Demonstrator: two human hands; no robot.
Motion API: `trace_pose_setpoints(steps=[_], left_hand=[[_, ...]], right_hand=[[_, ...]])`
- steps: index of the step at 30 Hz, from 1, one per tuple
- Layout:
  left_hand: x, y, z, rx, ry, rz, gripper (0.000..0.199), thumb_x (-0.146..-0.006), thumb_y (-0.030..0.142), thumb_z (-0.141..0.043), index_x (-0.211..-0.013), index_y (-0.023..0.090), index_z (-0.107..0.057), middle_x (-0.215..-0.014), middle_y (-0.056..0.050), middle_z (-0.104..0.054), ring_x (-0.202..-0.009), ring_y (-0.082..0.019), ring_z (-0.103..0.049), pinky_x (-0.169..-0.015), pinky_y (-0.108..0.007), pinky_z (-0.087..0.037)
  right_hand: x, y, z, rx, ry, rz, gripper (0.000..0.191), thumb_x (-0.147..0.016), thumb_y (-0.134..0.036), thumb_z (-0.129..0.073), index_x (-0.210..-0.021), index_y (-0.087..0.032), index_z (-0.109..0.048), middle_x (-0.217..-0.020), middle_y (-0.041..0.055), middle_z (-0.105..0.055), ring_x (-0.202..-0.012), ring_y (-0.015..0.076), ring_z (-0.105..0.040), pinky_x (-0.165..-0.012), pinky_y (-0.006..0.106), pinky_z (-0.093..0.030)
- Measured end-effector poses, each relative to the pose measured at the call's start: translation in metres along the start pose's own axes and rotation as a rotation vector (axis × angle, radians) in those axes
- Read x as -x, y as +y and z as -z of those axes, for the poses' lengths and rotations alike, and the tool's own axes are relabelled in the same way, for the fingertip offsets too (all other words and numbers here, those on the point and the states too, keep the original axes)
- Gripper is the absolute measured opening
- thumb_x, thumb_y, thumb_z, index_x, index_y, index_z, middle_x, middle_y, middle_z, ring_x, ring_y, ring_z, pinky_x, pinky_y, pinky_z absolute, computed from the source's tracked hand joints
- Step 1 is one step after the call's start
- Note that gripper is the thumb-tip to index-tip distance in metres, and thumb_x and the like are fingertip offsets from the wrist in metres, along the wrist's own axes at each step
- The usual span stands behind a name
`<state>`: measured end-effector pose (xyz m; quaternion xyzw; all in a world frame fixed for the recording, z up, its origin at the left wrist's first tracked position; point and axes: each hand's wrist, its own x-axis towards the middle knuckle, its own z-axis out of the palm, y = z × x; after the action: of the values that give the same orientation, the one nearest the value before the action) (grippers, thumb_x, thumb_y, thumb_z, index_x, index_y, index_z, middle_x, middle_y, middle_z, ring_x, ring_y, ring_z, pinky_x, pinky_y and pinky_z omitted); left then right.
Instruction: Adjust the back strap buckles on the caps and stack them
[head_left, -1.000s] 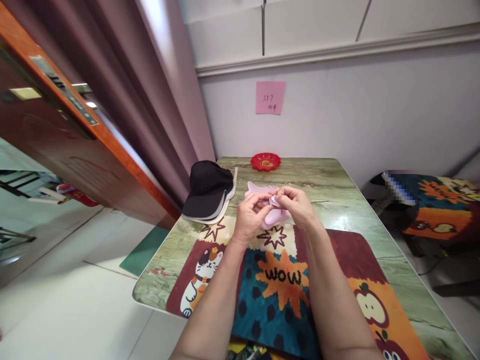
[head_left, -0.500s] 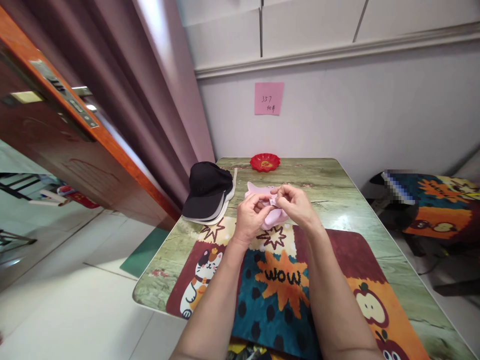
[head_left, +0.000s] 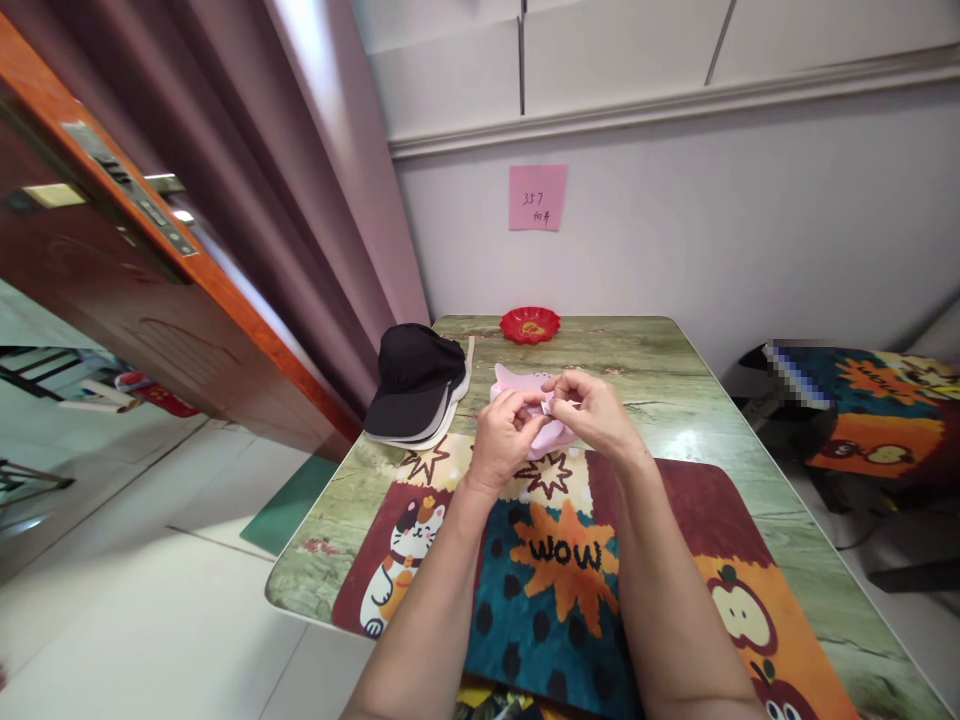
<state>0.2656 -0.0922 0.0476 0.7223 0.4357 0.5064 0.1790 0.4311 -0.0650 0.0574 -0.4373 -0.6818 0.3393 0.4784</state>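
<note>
one big green table [head_left: 660, 390] fills the middle of the frame. one purple curtain [head_left: 300, 200] hangs at the upper left, and one brown door [head_left: 187, 350] stands beside it at the left edge. one bright mat [head_left: 540, 650] lies on the table, low in the middle, with one cat, one "wow" and two apples showing. one pile of caps [head_left: 412, 370] sits left of the middle: one black cap on top and at least two paler ones under it. there are two hands in the middle, one left hand [head_left: 501, 440] and one right hand [head_left: 596, 410]. one pink thing [head_left: 517, 381] is behind and under them, partly hidden. one pink note [head_left: 538, 198] is on the wall, top middle. one red dish [head_left: 511, 327] sits just below it, at the back of the table. the smallest is one little white piece [head_left: 546, 408], in the middle between the hands. the fingertips of both hands are pinched together on it, and the fingers cover some of it.
</note>
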Motion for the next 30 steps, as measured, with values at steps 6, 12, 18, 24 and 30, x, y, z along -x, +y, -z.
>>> trace_pose_setpoints(steps=[6,12,18,24,30], left_hand=[[0.0003,0.0016,-0.0001,-0.041,0.005,-0.021,0.018,-0.083,0.012,-0.067,-0.098,0.019,-0.072,-0.095,-0.004,-0.072,-0.067,-0.012,-0.061,-0.067,-0.025,-0.051],[0.0011,0.0022,0.0008,-0.068,0.005,-0.045,0.015,-0.083,0.012,-0.067,-0.096,0.019,-0.072,-0.091,-0.004,-0.072,-0.069,-0.013,-0.061,-0.067,-0.025,-0.05],[0.0015,0.0021,0.0007,-0.069,0.015,-0.043,0.015,-0.083,0.011,-0.068,-0.095,0.019,-0.072,-0.09,-0.003,-0.072,-0.07,-0.013,-0.062,-0.068,-0.025,-0.05],[0.0018,0.0014,-0.0005,-0.068,0.021,-0.036,0.018,-0.082,0.01,-0.067,-0.095,0.019,-0.072,-0.09,-0.003,-0.072,-0.068,-0.012,-0.061,-0.067,-0.025,-0.05],[0.0018,0.0011,-0.002,-0.068,0.008,-0.047,0.017,-0.083,0.01,-0.067,-0.097,0.02,-0.072,-0.092,-0.004,-0.073,-0.071,-0.013,-0.062,-0.068,-0.025,-0.05]], right_hand=[[0.0002,-0.0006,-0.0002,0.032,0.011,0.006,0.01,-0.073,-0.021,-0.058,-0.065,-0.022,-0.054,-0.095,0.0071,-0.074,-0.097,0.0244,-0.069,-0.075,0.032,-0.049],[0.0003,0.0028,0.0033,-0.017,-0.06,-0.008,0.011,-0.077,-0.025,-0.062,-0.068,-0.021,-0.059,-0.094,0.0058,-0.074,-0.085,0.0206,-0.068,-0.073,0.03,-0.051],[-0.0001,0.0063,0.0056,-0.057,-0.079,-0.039,0.012,-0.079,-0.028,-0.064,-0.07,-0.021,-0.062,-0.091,0.0056,-0.074,-0.081,0.02,-0.067,-0.071,0.03,-0.052],[0.0,0.007,0.0058,-0.067,-0.085,-0.033,0.014,-0.081,-0.031,-0.065,-0.071,-0.021,-0.064,-0.086,0.0044,-0.074,-0.076,0.019,-0.067,-0.069,0.03,-0.052],[0.0005,0.0033,0.0054,-0.01,-0.062,-0.012,0.009,-0.077,-0.026,-0.064,-0.069,-0.021,-0.062,-0.093,0.0059,-0.076,-0.085,0.0217,-0.069,-0.073,0.031,-0.051]])
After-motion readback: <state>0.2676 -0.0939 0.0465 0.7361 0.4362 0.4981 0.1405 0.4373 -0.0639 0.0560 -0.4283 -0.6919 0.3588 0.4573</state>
